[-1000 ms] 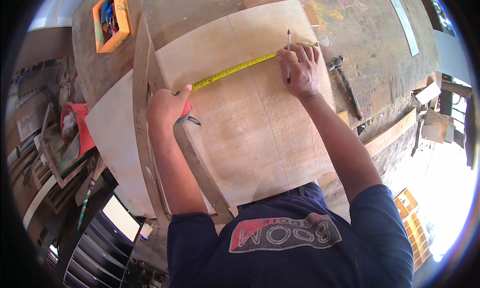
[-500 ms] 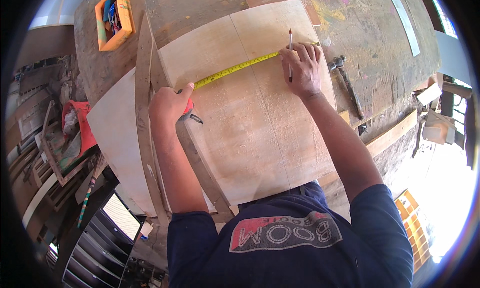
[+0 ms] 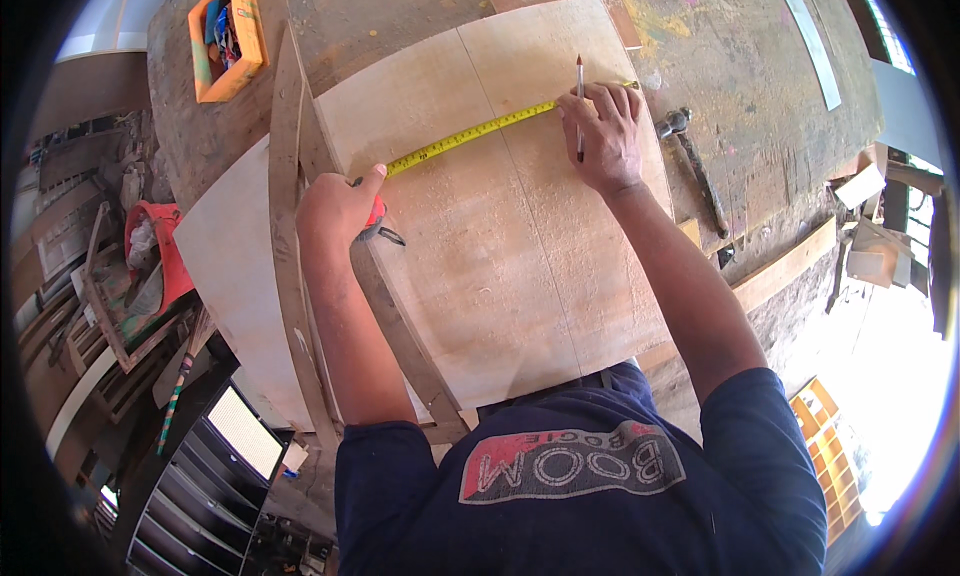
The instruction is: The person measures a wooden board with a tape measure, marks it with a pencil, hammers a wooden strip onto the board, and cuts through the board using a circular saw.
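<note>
My left hand (image 3: 338, 206) grips a red and black tape measure (image 3: 374, 216) at the left side of a pale plywood sheet (image 3: 495, 276). Its yellow blade (image 3: 460, 137) stretches across the sheet toward the right edge. My right hand (image 3: 605, 141) holds a pen (image 3: 579, 76) upright between its fingers, with other fingertips down on the blade near its far end. A thin straight line runs lengthwise on the sheet, under the blade. Just right of the sheet a hammer (image 3: 703, 181) lies on the stained worktable (image 3: 760, 66).
An orange tray (image 3: 245, 66) of small items sits at the back left. Long wooden strips (image 3: 290, 236) and another pale board (image 3: 220, 236) lie left of the sheet. A white strip (image 3: 805, 36) lies at the far right. A red bin (image 3: 165, 231) and scrap wood stand beyond the table's left.
</note>
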{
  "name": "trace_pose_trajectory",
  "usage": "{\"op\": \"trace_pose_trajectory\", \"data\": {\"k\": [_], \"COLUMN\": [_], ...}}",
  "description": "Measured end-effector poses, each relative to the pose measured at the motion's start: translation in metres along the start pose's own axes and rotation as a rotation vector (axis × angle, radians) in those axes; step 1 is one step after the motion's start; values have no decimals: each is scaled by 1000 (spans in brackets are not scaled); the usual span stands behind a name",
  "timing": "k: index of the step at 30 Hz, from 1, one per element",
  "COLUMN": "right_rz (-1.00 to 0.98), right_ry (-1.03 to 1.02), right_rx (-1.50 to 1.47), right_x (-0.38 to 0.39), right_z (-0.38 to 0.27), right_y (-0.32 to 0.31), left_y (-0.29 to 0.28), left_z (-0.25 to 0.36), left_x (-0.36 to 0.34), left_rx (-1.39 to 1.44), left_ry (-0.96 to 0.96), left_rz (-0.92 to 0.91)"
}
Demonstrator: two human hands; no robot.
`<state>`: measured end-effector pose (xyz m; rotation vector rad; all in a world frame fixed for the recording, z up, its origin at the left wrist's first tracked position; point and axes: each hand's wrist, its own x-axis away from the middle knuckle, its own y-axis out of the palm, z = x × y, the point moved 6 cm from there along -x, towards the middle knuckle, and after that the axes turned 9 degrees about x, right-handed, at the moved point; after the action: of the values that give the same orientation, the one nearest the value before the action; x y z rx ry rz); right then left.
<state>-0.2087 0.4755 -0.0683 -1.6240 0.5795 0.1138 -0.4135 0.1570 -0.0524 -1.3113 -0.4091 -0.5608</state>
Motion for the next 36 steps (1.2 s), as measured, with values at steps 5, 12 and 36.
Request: {"op": "trace_pose_trajectory", "data": {"k": [5,12,36], "right_rz": [25,39,5], "right_ry": [-19,-51,-13], "right_rx": [-21,15,-15], "right_x": [-3,-5,-5], "right_z": [-5,-12,-8], "right_y": [-7,-13,-12], "left_y": [-6,2,0], "left_z": [3,-9,-2], "left_x": [9,6,9], "left_rx": [73,23,67], "left_ry": [4,-12,-19], "left_rz": [-21,35,-34]}}
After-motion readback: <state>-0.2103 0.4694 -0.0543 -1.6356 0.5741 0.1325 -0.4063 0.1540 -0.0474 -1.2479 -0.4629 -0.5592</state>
